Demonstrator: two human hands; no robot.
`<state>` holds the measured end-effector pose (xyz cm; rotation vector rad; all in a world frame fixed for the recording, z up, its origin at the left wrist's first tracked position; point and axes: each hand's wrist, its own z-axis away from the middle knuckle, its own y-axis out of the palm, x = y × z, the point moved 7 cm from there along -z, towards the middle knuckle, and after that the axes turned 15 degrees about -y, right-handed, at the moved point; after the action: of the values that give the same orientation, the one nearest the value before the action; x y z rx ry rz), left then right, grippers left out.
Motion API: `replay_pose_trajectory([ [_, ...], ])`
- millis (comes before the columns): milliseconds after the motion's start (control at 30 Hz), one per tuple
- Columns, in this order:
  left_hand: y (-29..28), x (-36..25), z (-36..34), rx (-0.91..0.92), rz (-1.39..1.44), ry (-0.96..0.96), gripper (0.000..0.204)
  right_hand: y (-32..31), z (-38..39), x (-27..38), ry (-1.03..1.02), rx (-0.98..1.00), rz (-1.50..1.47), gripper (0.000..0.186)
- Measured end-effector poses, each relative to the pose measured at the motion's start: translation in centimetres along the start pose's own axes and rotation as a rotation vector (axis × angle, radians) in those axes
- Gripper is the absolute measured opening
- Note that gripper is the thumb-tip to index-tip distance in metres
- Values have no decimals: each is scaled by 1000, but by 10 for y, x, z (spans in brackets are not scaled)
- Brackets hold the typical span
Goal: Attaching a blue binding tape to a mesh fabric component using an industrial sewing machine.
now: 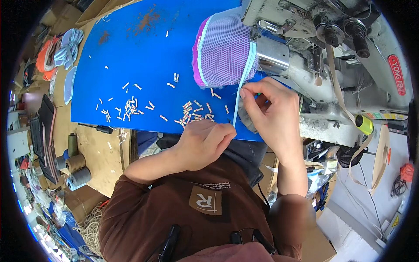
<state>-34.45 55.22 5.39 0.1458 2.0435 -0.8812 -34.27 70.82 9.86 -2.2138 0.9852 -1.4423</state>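
A purple mesh piece (pixel 220 50) with magenta and pale blue edges lies on the blue work surface (pixel 126 48), beside the metal arm (pixel 273 56) of a sewing machine. A narrow pale blue strip (pixel 238 103) runs down from its right edge. My right hand (pixel 270 115) pinches this strip just below the mesh, thumb and index finger together. My left hand (pixel 205 142) is closed on the strip's lower end, near the surface's front edge. Several small pale printed tabs (pixel 131 108) are scattered left of and behind my hands.
The machine head (pixel 305 22) fills the upper right, with tan tape (pixel 384 150) hanging from it. Folded fabric pieces (pixel 67 48), thread spools (pixel 80 177) and a black-handled tool (pixel 102 129) are at the left. Coiled cord (pixel 94 222) lies lower left.
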Motion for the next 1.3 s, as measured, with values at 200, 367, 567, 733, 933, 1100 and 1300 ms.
replay_pose_trajectory([
  [200, 5, 1, 1, 64, -58, 18, 31, 2, -15, -3, -34, 75, 81, 5],
  [367, 3, 2, 1, 17, -24, 18, 24, 7, -7, -25, 67, 90, -263, 9],
  [567, -3, 13, 2, -13, 83, -60, 28, -7, 3, -46, 173, -126, -1062, 10],
  [733, -8, 21, -3, 34, 62, -121, 34, -7, 12, -38, 142, -116, -1001, 9],
  [933, -36, -16, -87, -102, -158, -15, 39, -13, 10, -24, -1, -113, -752, 15],
  [1100, -41, -10, -106, -208, -72, 169, 14, -27, 17, -8, -138, -178, -260, 16],
  [1300, -46, 2, -113, -176, 120, -18, 9, 12, 87, -68, -49, 267, 518, 51],
])
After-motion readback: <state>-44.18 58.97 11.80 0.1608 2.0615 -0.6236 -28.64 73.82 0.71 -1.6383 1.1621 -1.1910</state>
